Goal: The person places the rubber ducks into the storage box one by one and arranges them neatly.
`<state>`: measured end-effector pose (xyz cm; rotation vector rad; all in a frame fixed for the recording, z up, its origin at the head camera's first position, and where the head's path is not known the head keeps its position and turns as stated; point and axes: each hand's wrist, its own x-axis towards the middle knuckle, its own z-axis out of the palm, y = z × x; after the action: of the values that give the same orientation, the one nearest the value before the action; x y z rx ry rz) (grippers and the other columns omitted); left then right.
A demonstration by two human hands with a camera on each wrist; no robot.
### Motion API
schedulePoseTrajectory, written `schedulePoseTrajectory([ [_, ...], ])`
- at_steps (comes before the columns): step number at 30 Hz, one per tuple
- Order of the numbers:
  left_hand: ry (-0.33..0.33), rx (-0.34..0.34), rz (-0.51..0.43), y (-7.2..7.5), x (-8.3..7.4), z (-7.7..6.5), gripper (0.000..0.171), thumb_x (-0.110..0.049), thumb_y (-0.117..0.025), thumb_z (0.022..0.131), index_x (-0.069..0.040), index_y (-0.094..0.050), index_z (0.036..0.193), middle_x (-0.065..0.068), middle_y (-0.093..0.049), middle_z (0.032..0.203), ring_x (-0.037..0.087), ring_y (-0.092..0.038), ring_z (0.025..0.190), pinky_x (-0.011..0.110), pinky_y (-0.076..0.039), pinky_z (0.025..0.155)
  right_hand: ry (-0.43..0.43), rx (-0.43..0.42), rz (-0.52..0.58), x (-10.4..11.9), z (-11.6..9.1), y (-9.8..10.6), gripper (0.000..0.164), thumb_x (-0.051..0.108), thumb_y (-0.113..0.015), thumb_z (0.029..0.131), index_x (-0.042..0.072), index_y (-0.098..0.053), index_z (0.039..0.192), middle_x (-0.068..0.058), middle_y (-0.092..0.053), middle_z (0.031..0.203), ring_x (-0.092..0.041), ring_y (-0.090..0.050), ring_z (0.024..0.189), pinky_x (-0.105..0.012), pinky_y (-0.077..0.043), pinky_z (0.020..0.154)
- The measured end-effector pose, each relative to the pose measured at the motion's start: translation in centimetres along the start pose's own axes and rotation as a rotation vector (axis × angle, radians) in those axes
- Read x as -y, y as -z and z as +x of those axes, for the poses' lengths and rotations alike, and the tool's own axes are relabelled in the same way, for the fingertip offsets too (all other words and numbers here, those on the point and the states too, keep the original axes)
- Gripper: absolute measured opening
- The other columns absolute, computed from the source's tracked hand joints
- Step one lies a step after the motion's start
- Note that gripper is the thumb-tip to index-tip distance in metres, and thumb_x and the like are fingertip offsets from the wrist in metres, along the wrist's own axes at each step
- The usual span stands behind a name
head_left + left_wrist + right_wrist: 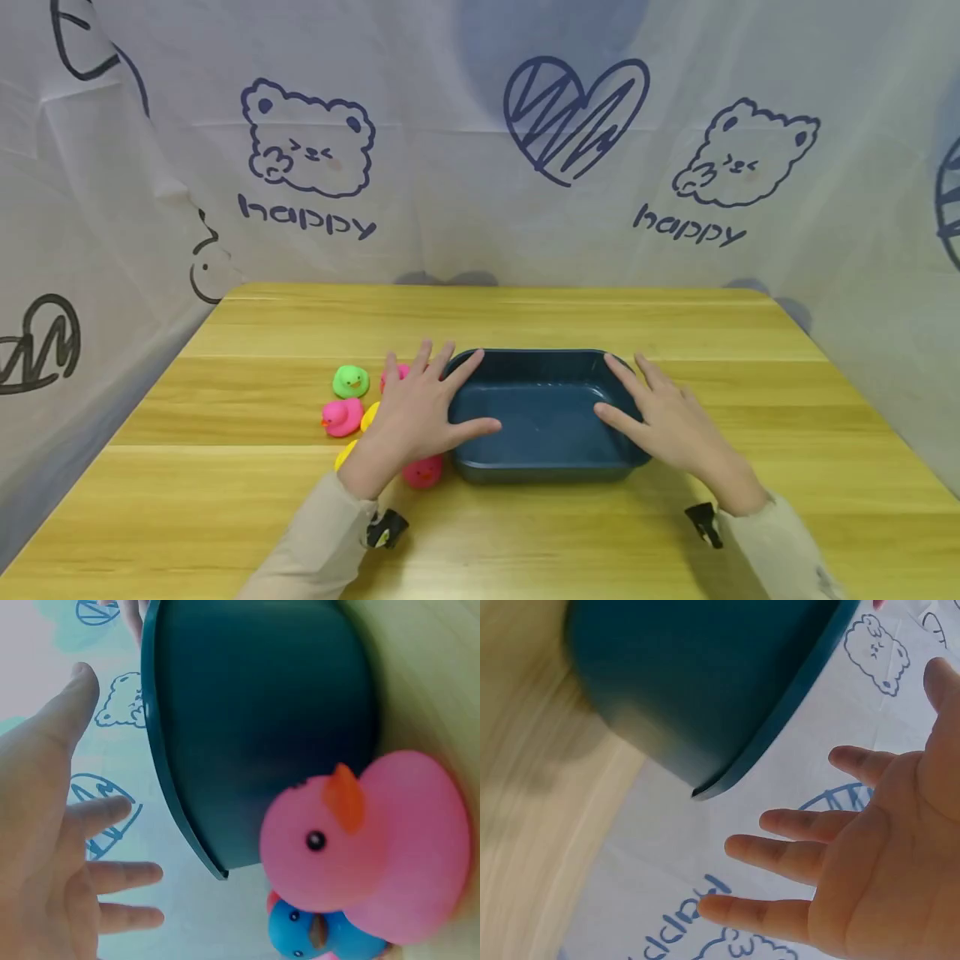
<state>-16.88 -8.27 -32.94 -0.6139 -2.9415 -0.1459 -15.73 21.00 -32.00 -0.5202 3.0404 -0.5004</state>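
Observation:
A dark teal rectangular basin (543, 477) stands on the wooden table with nothing inside it. My left hand (420, 412) hovers over its left end, fingers spread and thumb reaching over the basin. At the opposite end my right hand (671, 421) is spread the same way, its palm bare in the right wrist view. Both hands hold nothing. Just left of the basin lie several rubber ducks, among them a green duck (350, 382), a pink duck (342, 417) and another pink duck (412, 847). A blue duck (300, 930) shows behind that one; my left hand hides part of the group.
The wooden table (750, 375) reaches back to a white cloth (435, 167) with drawn bears, a heart and lettering. That cloth also hangs at both sides. A small black device (386, 529) is strapped at the left wrist, with another black device (705, 525) at the right.

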Motion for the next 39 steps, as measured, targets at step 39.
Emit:
schedulePoseTrajectory([
  [39,-0.092,-0.193,-0.476,-0.4,5.8,-4.3,0.052,-0.036,-0.068,0.077,-0.006,-0.057,0.119,0.006,-0.059,0.113,0.024,-0.053,0.102,0.043,-0.042,0.085,0.012,0.119,0.643,-5.7,0.6,-0.6,0.049,0.003,-0.050,0.090,-0.014,-0.029,0.131,-0.010,-0.048,0.084,-0.014,-0.046,0.064,-0.029,-0.043,0.051],
])
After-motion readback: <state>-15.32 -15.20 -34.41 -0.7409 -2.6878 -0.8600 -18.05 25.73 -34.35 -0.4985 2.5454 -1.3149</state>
